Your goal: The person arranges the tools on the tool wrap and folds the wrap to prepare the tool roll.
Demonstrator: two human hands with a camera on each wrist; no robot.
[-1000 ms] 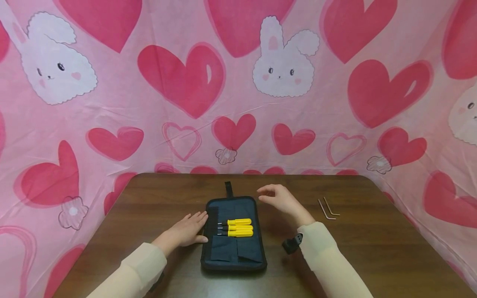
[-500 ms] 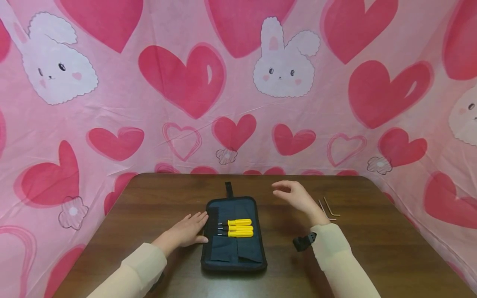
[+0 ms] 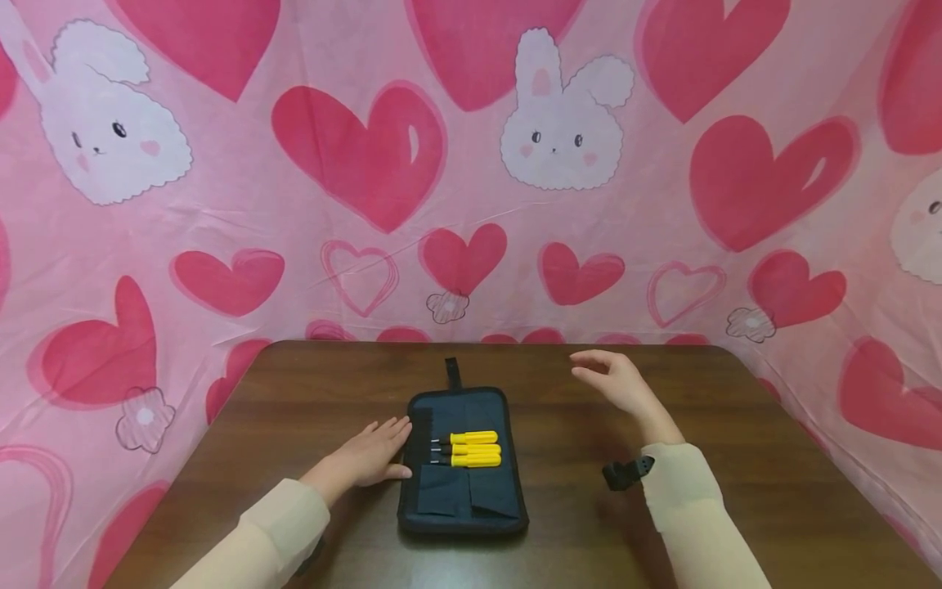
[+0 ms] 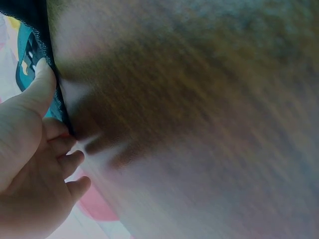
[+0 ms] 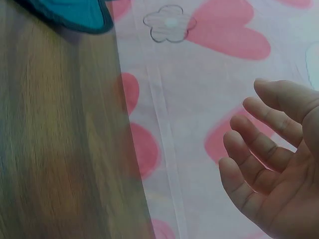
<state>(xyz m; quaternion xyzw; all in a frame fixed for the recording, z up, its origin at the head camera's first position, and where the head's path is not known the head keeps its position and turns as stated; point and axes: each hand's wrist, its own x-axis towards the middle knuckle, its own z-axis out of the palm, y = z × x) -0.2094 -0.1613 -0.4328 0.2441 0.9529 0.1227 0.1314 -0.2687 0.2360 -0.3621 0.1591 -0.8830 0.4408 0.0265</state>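
Where pink cloth (image 3: 486, 209) backs the wooden table (image 3: 324, 393), straight left fingers (image 3: 398, 431) touch a pouch (image 3: 441, 491) and right fingers (image 5: 237, 185) gape.

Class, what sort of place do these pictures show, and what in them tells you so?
Probably a small indoor workspace, perhaps arranged for filming: a brown table, a pink sheet of hearts and rabbits behind it, and an open tool pouch with yellow-handled tools.

A pink backdrop (image 3: 478, 204) printed with red hearts (image 3: 361, 159) and white rabbits (image 3: 562, 168) fills the upper frame, behind a brown wood-grain table (image 3: 331, 380) reflecting light at lower centre.
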